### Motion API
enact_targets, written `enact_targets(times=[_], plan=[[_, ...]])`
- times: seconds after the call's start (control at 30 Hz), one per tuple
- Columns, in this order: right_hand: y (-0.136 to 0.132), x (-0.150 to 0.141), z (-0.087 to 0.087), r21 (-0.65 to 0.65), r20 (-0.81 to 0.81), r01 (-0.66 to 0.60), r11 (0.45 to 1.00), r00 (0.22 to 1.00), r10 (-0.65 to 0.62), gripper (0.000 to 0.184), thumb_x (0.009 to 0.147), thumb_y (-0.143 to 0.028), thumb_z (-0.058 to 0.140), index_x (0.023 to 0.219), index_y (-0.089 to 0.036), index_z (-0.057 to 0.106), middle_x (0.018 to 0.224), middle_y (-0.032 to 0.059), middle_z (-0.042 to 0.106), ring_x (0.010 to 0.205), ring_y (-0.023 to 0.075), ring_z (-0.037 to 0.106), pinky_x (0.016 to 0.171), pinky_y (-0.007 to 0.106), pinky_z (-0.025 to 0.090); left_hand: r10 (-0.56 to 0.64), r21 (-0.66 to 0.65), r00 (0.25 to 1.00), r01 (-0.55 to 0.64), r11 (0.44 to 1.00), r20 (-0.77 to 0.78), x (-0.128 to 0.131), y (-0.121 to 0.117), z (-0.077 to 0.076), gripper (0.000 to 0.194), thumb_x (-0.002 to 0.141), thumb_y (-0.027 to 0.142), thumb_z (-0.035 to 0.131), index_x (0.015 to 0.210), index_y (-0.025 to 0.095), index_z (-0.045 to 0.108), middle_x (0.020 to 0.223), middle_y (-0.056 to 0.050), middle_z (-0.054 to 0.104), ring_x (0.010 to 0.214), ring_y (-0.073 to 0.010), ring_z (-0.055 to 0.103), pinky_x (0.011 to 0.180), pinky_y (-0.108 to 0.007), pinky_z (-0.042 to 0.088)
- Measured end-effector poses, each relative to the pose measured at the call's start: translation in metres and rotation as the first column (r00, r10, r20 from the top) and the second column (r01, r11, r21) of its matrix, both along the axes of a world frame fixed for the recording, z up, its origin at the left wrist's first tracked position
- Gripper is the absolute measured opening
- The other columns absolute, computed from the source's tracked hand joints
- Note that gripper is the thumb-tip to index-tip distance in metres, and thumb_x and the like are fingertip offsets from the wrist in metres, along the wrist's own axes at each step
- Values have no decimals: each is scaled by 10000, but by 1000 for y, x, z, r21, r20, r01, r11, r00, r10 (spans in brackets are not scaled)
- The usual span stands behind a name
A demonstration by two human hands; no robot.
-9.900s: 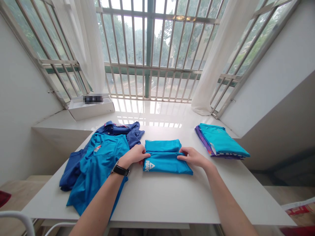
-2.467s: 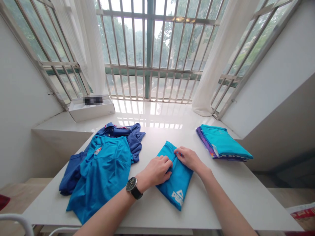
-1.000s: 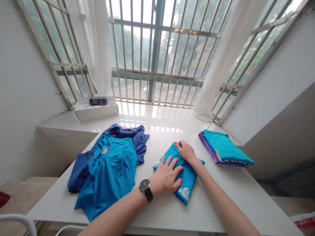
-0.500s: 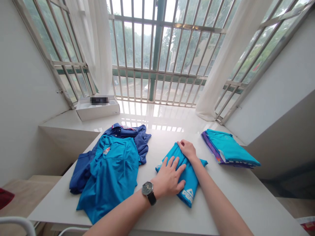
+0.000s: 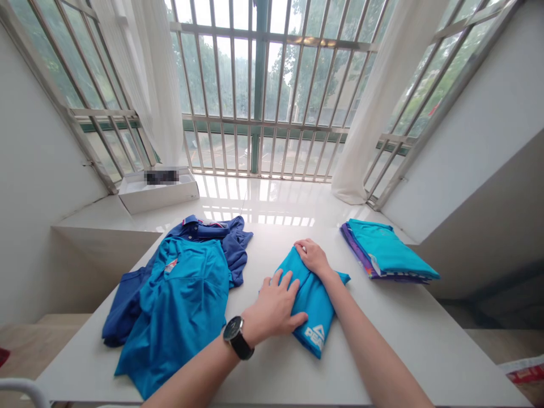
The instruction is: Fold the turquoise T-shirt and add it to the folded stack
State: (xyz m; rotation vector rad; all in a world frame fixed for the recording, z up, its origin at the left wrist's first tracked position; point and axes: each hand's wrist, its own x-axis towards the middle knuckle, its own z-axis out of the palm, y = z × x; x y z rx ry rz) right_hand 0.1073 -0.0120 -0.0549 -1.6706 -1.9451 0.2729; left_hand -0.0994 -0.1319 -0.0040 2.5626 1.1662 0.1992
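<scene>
A folded turquoise-blue shirt with a white printed logo lies on the white table in front of me. My left hand, with a black watch on the wrist, rests along its left side, fingers spread and touching the cloth. At the far edge of the same shirt, my right hand has its fingers curled over the fabric, gripping it. To the left lies a loose blue shirt, spread over a dark blue polo shirt.
Folded turquoise and purple clothes form a stack at the table's right. Behind on the window ledge stands an open white box. Barred windows and white curtains close off the back; the white table ends near my forearms.
My left hand has slid a little left toward the folded shirt's edge. My right hand stays at the far edge. The whole view has shifted slightly.
</scene>
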Motion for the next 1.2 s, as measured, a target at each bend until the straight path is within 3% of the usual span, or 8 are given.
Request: enact_targets(times=[0.1, 0.2, 0.3, 0.5, 0.8, 1.2], plan=[[0, 0, 2, -39, 22, 37, 999, 999, -36, 269, 964, -369, 470, 999, -244, 706, 1044, 46, 682, 961, 185, 638, 845, 276, 445, -111, -162, 990, 125, 979, 90, -32, 22, 19, 753, 780, 543, 676, 1423, 230, 440, 1495, -139, 416, 1322, -342, 433, 1053, -451, 411], [0, -1, 5, -66, 26, 61, 996, 998, -59, 288, 959, -416, 484, 988, -228, 700, 1019, 51, 682, 944, 181, 633, 825, 269, 434, -24, -321, 992, 62, 945, 121, -61, 43, 28, 639, 673, 449, 780, 1235, 224, 575, 1209, -75, 614, 1039, -252, 606, 865, -323, 498], [0, -2, 7, -87, 23, 77, 993, 997, -75, 277, 946, -423, 508, 950, -217, 695, 977, 48, 685, 914, 174, 627, 799, 263, 426, 11, -445, 999, 9, 896, 43, -74, 51, 26, 508, 594, 338, 809, 1046, 214, 613, 957, -7, 648, 802, -188, 620, 634, -244, 461], [4, -2, 5, -91, 12, 119, 989, 993, -119, 232, 924, -408, 534, 941, -222, 671, 923, 28, 693, 849, 159, 628, 729, 248, 416, -20, -226, 1000, 19, 974, -1, -66, 47, 23, 175, 650, 225, 675, 807, 204, 600, 792, 21, 619, 689, -143, 541, 541, -232, 326], [3, -17, 12, -147, 60, 246, 958, 969, -240, 341, 885, -534, 538, 798, -227, 658, 858, 42, 707, 822, 199, 634, 634, 268, 377, -89, -244, 996, 93, 965, 27, -65, 47, 23, 193, 646, 162, 632, 835, 196, 616, 812, 8, 628, 698, -143, 541, 572, -225, 355], [2, -15, 11, -92, 32, 245, 965, 969, -243, 213, 899, -382, 551, 828, -228, 681, 926, 43, 706, 860, 192, 629, 662, 265, 393, -102, -276, 993, 112, 954, 50, -61, 44, 25, 243, 616, 79, 590, 808, 191, 688, 766, 4, 653, 660, -141, 548, 571, -222, 384]])
